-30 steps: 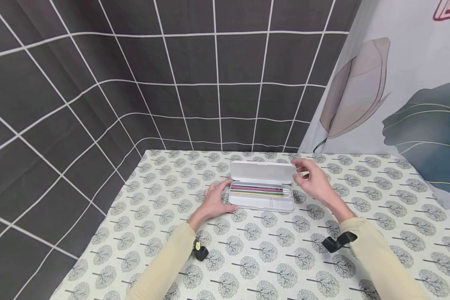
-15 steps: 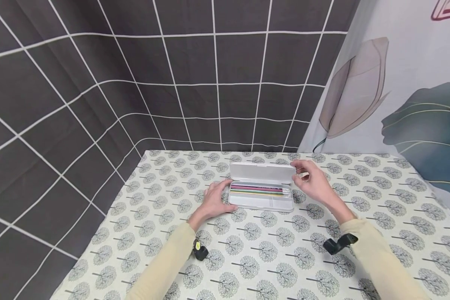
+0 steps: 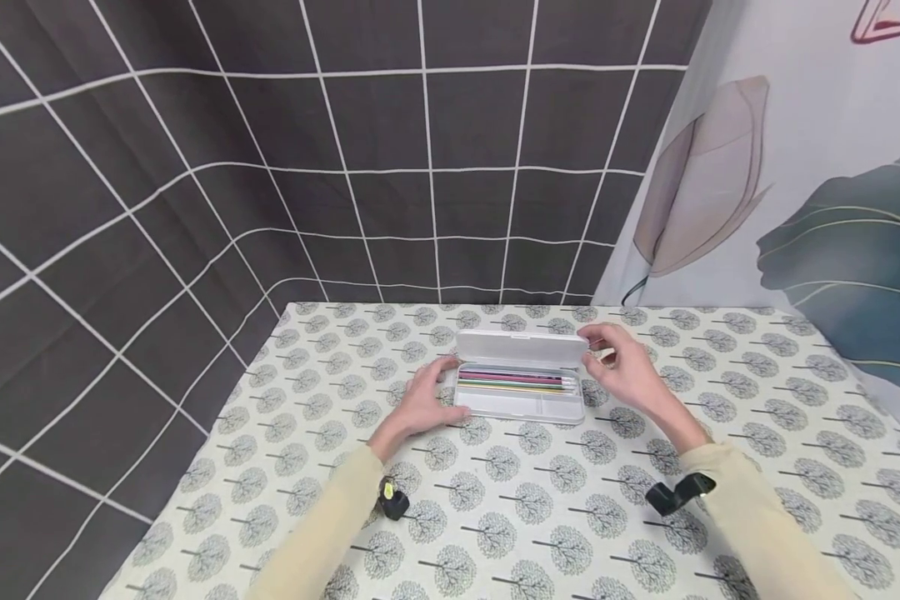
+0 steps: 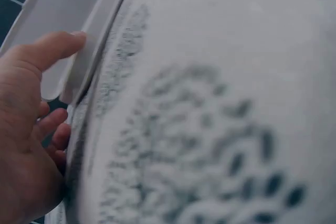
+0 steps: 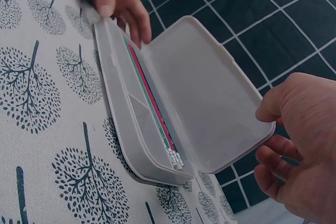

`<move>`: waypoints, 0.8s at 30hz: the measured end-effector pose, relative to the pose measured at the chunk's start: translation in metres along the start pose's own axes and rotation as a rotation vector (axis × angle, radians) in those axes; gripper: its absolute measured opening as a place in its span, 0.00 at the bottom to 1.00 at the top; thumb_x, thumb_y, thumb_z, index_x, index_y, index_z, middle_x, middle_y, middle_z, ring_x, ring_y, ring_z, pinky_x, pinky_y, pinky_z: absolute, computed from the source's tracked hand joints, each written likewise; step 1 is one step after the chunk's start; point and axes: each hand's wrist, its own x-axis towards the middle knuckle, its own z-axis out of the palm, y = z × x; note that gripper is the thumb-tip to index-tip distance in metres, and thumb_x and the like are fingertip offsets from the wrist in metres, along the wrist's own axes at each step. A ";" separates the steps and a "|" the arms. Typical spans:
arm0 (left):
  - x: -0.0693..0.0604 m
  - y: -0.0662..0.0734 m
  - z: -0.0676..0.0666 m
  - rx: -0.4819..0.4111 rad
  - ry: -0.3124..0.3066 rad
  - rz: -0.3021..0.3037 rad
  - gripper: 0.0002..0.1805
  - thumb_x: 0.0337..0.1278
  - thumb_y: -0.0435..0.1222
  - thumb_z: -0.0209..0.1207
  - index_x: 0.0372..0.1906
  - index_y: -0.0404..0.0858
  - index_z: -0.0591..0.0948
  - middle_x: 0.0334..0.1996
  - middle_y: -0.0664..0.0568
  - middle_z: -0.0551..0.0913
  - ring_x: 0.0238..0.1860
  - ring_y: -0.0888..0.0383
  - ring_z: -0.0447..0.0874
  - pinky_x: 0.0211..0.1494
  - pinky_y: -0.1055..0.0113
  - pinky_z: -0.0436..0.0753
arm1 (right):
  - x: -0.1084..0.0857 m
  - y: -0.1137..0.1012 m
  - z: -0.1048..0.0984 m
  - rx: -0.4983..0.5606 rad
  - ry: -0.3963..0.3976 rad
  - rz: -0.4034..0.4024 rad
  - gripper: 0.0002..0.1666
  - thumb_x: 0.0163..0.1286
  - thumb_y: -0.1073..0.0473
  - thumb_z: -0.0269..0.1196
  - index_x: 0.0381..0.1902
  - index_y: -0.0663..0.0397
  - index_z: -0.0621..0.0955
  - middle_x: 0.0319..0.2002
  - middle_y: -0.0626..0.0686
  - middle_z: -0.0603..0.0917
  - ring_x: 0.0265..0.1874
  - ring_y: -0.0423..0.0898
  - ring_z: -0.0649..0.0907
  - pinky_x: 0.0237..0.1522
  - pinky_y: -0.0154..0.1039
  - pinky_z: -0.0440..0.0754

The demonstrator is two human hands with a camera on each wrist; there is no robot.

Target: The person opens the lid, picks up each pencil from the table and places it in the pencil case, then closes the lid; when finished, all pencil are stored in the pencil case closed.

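Observation:
A white plastic pencil case [image 3: 506, 406] lies on the table with its lid [image 5: 202, 95] raised at the back. Several striped pencils [image 3: 513, 381] lie side by side in its rear part; the front compartments show bare. My left hand [image 3: 420, 402] holds the left end of the case, thumb at the front corner and fingers round the back. In the left wrist view, that thumb [image 4: 68, 43] touches the front wall. My right hand [image 3: 626, 371] pinches the right edge of the lid, thumb on the inner face and fingertips behind it.
A cream cloth with a tree print [image 3: 532, 533] covers the table. Behind it hangs a dark curtain with a white grid [image 3: 390, 125]. To the right hangs a pale curtain with leaf shapes [image 3: 855, 225]. Black straps [image 3: 678, 493] sit on both wrists.
The lid has tilted slightly forward, its upper edge now lower, with my right hand still on it. My left hand keeps its place on the case. The head view has shifted a little.

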 end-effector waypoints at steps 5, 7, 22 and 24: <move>0.004 0.008 -0.016 -0.178 0.030 0.089 0.48 0.47 0.35 0.71 0.76 0.43 0.62 0.69 0.48 0.68 0.59 0.46 0.71 0.57 0.45 0.72 | -0.001 0.000 0.000 -0.005 -0.005 0.012 0.24 0.61 0.77 0.63 0.57 0.68 0.76 0.49 0.66 0.79 0.45 0.60 0.80 0.44 0.50 0.81; 0.006 0.013 -0.022 -0.203 0.038 0.146 0.47 0.48 0.34 0.70 0.76 0.42 0.62 0.70 0.47 0.67 0.59 0.43 0.71 0.56 0.44 0.72 | -0.001 0.000 0.000 -0.004 -0.006 0.017 0.24 0.61 0.77 0.63 0.57 0.68 0.76 0.49 0.66 0.79 0.45 0.60 0.80 0.44 0.47 0.81; 0.005 0.024 -0.024 -0.230 0.017 0.211 0.46 0.49 0.29 0.68 0.76 0.44 0.63 0.70 0.38 0.66 0.57 0.37 0.71 0.50 0.44 0.74 | -0.008 -0.002 0.002 0.030 -0.008 0.003 0.26 0.58 0.79 0.64 0.55 0.70 0.76 0.49 0.67 0.78 0.44 0.60 0.80 0.42 0.39 0.81; 0.004 0.023 -0.024 -0.237 0.016 0.220 0.46 0.49 0.30 0.68 0.76 0.42 0.63 0.70 0.38 0.66 0.57 0.38 0.72 0.50 0.43 0.74 | -0.009 -0.003 0.001 0.037 -0.017 0.008 0.26 0.58 0.79 0.64 0.56 0.70 0.76 0.48 0.68 0.78 0.44 0.60 0.80 0.43 0.40 0.81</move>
